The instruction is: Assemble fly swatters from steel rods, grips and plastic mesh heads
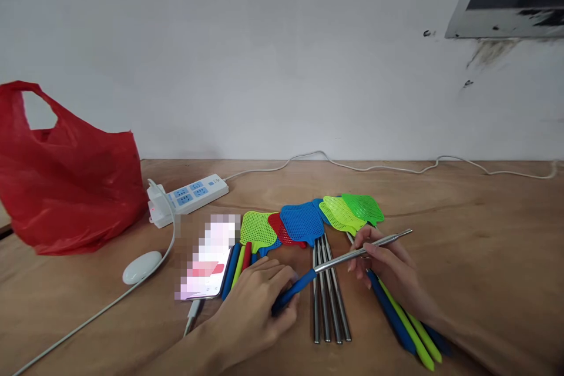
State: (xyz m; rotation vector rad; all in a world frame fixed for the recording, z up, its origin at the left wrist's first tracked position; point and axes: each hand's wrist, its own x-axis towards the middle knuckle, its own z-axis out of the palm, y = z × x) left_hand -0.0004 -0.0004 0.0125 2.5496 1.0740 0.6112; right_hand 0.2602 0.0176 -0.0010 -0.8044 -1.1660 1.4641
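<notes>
A shiny metal telescopic rod (337,260) with a blue grip (294,292) slants up to the right between my two hands. My left hand (259,299) is closed around the blue grip. The metal part is pinched between the thumb and fingers of my right hand (390,261); the rod's thin tip sticks out beyond it. Perforated fly swatter heads in yellow-green (259,229), red (282,232), blue (302,222) and green (363,207) overlap behind my hands. Several bare metal rods (328,305) lie side by side between my hands.
Blue and green handles (408,323) lie under my right forearm; coloured handles (237,267) also lie left, beside a lit phone (207,258). A power strip (198,194), white mouse-shaped object (141,267), red plastic bag (70,176) and white cable (370,169) are farther out.
</notes>
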